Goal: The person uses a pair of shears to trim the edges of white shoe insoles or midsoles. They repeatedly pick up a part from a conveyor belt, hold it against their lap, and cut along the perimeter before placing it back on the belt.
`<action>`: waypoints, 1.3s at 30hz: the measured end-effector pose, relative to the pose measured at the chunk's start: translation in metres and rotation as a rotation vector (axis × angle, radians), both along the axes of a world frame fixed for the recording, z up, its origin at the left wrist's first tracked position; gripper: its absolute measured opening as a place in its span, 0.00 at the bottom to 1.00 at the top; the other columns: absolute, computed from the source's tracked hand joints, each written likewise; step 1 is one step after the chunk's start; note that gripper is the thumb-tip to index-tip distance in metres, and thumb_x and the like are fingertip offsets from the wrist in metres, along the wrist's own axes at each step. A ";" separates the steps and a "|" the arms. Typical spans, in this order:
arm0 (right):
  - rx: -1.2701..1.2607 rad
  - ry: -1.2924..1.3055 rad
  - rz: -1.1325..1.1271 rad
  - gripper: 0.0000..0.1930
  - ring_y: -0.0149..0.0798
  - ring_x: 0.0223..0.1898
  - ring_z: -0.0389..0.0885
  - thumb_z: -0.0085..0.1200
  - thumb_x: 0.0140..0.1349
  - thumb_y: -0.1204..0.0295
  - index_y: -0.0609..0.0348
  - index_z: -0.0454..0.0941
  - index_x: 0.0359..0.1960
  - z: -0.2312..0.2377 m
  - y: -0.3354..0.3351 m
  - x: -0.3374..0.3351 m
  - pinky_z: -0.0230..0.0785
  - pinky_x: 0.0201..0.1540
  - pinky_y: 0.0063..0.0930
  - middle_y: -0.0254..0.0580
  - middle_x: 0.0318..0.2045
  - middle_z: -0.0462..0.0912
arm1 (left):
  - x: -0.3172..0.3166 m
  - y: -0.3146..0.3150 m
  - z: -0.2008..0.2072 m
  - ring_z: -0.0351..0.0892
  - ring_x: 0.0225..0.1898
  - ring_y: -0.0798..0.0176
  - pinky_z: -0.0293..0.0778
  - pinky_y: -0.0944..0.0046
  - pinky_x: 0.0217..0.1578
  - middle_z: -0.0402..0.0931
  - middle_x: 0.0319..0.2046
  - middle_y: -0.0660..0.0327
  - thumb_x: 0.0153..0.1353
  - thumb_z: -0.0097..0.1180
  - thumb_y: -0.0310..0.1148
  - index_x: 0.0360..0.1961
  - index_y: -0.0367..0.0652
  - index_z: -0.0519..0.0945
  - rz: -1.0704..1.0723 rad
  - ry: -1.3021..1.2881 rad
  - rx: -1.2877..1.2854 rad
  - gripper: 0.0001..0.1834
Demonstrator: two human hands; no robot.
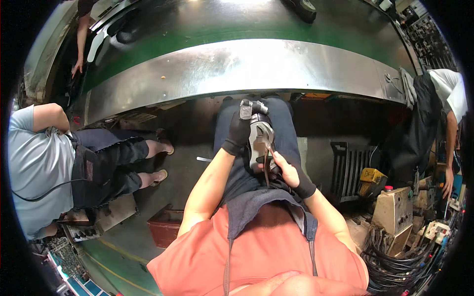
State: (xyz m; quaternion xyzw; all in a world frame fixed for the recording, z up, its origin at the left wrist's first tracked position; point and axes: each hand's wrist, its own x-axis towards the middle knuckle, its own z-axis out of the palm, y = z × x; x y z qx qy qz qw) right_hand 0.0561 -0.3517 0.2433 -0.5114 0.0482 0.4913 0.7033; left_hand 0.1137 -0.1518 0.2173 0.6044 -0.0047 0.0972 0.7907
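In my lap, between my thighs, lies what looks like a shoe (254, 148) with a pale grey underside. My left hand (240, 129), in a dark glove with light tape round the fingertips, is closed round its far end. A pair of metal pincers (265, 137) lies over the shoe, jaws pointing away from me. My right hand (289, 172), in a dark glove with bare fingers, is closed on the handles. Part of the shoe is hidden under the pincers and my hands.
Ahead runs a bench with a metal edge (237, 69) and green belt (187, 37), carrying a dark shoe (303, 10). A person (42, 167) sits at left; another person's arm (451, 143) reaches down at right. Nearby are a red crate (165, 229), slatted rack (345, 170) and control box (392, 212).
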 end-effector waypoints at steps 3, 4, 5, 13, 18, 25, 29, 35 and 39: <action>0.133 0.035 0.037 0.26 0.37 0.46 0.79 0.31 0.73 0.53 0.61 0.64 0.60 -0.013 -0.011 0.004 0.70 0.51 0.28 0.46 0.46 0.79 | -0.005 -0.003 -0.002 0.74 0.48 0.61 0.65 0.58 0.54 0.79 0.39 0.59 0.71 0.34 0.50 0.37 0.39 0.80 0.032 -0.063 0.223 0.27; 0.128 0.051 0.067 0.26 0.38 0.47 0.79 0.29 0.73 0.54 0.61 0.62 0.62 -0.008 -0.012 0.008 0.70 0.51 0.29 0.48 0.48 0.78 | -0.007 -0.004 -0.007 0.74 0.48 0.62 0.65 0.58 0.54 0.79 0.39 0.59 0.71 0.34 0.49 0.37 0.39 0.79 0.051 -0.099 0.223 0.26; 0.123 0.066 0.098 0.26 0.40 0.47 0.79 0.27 0.74 0.54 0.60 0.60 0.63 -0.003 -0.013 0.011 0.70 0.52 0.30 0.51 0.51 0.77 | -0.009 -0.005 -0.012 0.74 0.48 0.62 0.66 0.59 0.53 0.79 0.39 0.59 0.71 0.34 0.49 0.38 0.39 0.79 0.075 -0.112 0.240 0.26; 0.122 0.096 0.210 0.26 0.42 0.48 0.79 0.33 0.73 0.54 0.64 0.67 0.58 0.002 -0.033 0.029 0.71 0.54 0.35 0.48 0.50 0.77 | -0.020 -0.025 -0.009 0.73 0.46 0.60 0.68 0.62 0.47 0.74 0.41 0.56 0.70 0.32 0.54 0.38 0.39 0.78 0.144 -0.068 0.214 0.30; 0.017 -0.015 0.217 0.24 0.36 0.46 0.79 0.36 0.72 0.54 0.61 0.69 0.57 0.011 -0.028 0.034 0.73 0.51 0.30 0.42 0.48 0.77 | -0.017 -0.027 -0.003 0.72 0.49 0.60 0.65 0.59 0.53 0.74 0.43 0.57 0.69 0.30 0.57 0.37 0.39 0.81 0.153 0.029 0.136 0.34; 0.011 -0.070 0.265 0.23 0.33 0.40 0.81 0.36 0.72 0.53 0.61 0.72 0.51 0.009 -0.019 0.052 0.75 0.45 0.26 0.40 0.41 0.80 | -0.003 -0.024 -0.003 0.76 0.42 0.63 0.69 0.63 0.48 0.79 0.37 0.60 0.71 0.34 0.51 0.37 0.40 0.79 0.196 -0.018 0.135 0.28; -0.050 -0.017 0.194 0.24 0.31 0.25 0.78 0.36 0.71 0.51 0.61 0.75 0.37 0.004 0.000 0.048 0.73 0.32 0.23 0.38 0.27 0.79 | 0.005 -0.010 -0.001 0.77 0.43 0.61 0.67 0.60 0.52 0.81 0.35 0.58 0.70 0.29 0.54 0.34 0.38 0.80 0.203 0.021 0.263 0.33; -0.562 -0.843 0.109 0.24 0.60 0.26 0.75 0.37 0.70 0.54 0.63 0.75 0.29 -0.016 0.032 0.035 0.65 0.31 0.46 0.60 0.24 0.76 | 0.012 -0.001 -0.026 0.76 0.44 0.62 0.67 0.62 0.51 0.80 0.35 0.59 0.71 0.29 0.55 0.34 0.37 0.81 0.228 0.174 0.182 0.34; -0.459 -0.952 -0.034 0.23 0.41 0.22 0.72 0.37 0.71 0.59 0.64 0.75 0.26 -0.077 0.047 0.025 0.63 0.28 0.35 0.47 0.20 0.75 | 0.021 0.004 -0.044 0.76 0.45 0.63 0.67 0.63 0.51 0.80 0.35 0.59 0.71 0.30 0.53 0.34 0.38 0.81 0.221 0.142 0.167 0.32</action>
